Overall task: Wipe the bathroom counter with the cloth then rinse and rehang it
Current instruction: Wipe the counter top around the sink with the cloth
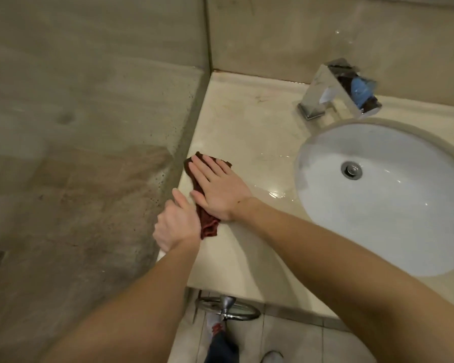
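Right hand (218,189) lies flat, fingers (205,169) spread straight, pressing a crumpled dark-red cloth (207,226) onto the glossy cream stone desk (247,132) near its left edge; left hand (176,226), loosely curled, touches the cloth's side, gripping nothing clearly; round white basin (378,205) lies right

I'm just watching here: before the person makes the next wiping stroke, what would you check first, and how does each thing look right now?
1. Cloth lies on the counter: ok.
2. Right hand pressed flat on the cloth: ok.
3. Left hand at the cloth's near end: ok; whether it grips it, cannot tell.
4. Path toward the faucet free of objects: ok.
5. Counter beside the sink dry: not ok, water shows there.
6. Cloth wet enough: cannot tell.
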